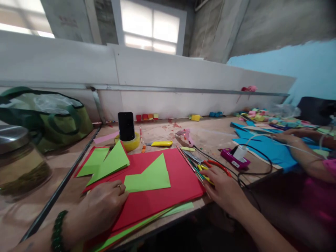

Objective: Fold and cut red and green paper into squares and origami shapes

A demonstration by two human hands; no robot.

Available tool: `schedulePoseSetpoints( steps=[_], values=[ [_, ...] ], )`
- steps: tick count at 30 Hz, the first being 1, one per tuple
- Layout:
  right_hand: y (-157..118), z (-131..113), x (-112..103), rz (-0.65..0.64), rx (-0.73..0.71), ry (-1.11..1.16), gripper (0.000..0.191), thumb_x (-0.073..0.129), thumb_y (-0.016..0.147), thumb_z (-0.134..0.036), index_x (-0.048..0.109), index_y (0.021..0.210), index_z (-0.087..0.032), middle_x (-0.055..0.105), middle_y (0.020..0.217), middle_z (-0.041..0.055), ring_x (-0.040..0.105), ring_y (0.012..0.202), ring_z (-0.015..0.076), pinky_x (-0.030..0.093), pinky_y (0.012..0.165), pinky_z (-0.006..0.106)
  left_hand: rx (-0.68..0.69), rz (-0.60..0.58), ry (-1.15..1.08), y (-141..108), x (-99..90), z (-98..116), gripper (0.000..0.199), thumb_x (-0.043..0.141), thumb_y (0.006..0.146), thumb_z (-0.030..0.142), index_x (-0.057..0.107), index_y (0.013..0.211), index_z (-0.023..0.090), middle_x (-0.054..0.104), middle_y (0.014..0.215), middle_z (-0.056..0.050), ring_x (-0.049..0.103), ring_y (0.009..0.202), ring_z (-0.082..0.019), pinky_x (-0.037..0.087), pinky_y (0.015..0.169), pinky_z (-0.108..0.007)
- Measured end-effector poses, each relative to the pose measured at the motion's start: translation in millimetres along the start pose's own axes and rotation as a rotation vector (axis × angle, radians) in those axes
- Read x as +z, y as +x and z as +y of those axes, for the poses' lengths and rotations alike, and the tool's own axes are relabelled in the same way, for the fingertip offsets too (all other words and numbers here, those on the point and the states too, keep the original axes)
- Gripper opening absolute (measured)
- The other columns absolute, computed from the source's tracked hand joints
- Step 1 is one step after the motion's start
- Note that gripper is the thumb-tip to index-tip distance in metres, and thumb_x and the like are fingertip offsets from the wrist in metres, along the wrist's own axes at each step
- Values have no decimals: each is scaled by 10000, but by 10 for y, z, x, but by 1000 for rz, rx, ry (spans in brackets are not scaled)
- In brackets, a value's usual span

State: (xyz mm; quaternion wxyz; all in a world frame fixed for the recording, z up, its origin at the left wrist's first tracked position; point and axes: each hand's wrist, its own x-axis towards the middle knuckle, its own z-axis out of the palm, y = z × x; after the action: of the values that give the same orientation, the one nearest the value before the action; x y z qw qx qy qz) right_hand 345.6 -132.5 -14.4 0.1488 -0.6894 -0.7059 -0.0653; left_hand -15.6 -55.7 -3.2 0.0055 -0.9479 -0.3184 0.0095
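Observation:
My left hand (105, 203), with curled fingers, lies on the left part of a stack of red paper (154, 210). Its knuckles are beside a cut light-green paper piece (152, 176); the fingertips are hidden, so what they hold, if anything, does not show. More green cut pieces (111, 162) overlap at the upper left of the stack. At its right edge, my right hand (223, 189) has finger and thumb closed around the handles of yellow-handled scissors (208, 179). Beside them lie orange-handled scissors (217, 166) and some pencils (189, 160).
Behind the paper are a phone (126, 126) against a yellow tape roll (132, 141), a yellow cutter (161, 143) and a pink glue gun (186, 135). A purple power strip (235, 159) with cables sits right, near a co-worker's arm (301, 150). A jar (22, 164) stands left.

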Motion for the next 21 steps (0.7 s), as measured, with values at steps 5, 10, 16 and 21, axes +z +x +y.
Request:
schedulePoseSetpoints(
  steps=[5, 10, 16, 21],
  values=[
    [134, 62, 76, -61, 224, -202, 208, 528, 897, -340, 681, 986, -231, 670, 1098, 85, 642, 992, 254, 496, 762, 339, 13, -22, -112, 280, -362, 128, 221, 463, 873, 214, 660, 772, 208, 629, 815, -48, 590, 752, -202, 452, 676, -325],
    [246, -67, 26, -153, 177, -224, 211, 501, 898, -268, 703, 925, -213, 672, 1013, 102, 642, 972, 256, 455, 780, 332, -33, 46, -154, 718, -282, 99, 343, 569, 874, 383, 632, 1151, 191, 591, 1141, -112, 565, 1028, -263, 456, 881, -363],
    [403, -46, -31, -231, 311, -78, 118, 581, 762, -233, 686, 798, -194, 696, 780, 72, 660, 757, 235, 373, 582, 278, -133, 56, -278, 816, -1, 5, 446, 629, 818, 499, 612, 1120, 172, 584, 1081, -108, 568, 952, -250, 457, 835, -347],
    [436, -13, 3, -199, 386, -16, 119, 563, 708, -254, 670, 671, -217, 672, 614, 20, 626, 602, 187, 301, 491, 253, -236, 94, -451, 747, 56, 9, 460, 679, 737, 505, 598, 1036, 166, 629, 937, -66, 574, 816, -222, 423, 688, -297]
  ],
)
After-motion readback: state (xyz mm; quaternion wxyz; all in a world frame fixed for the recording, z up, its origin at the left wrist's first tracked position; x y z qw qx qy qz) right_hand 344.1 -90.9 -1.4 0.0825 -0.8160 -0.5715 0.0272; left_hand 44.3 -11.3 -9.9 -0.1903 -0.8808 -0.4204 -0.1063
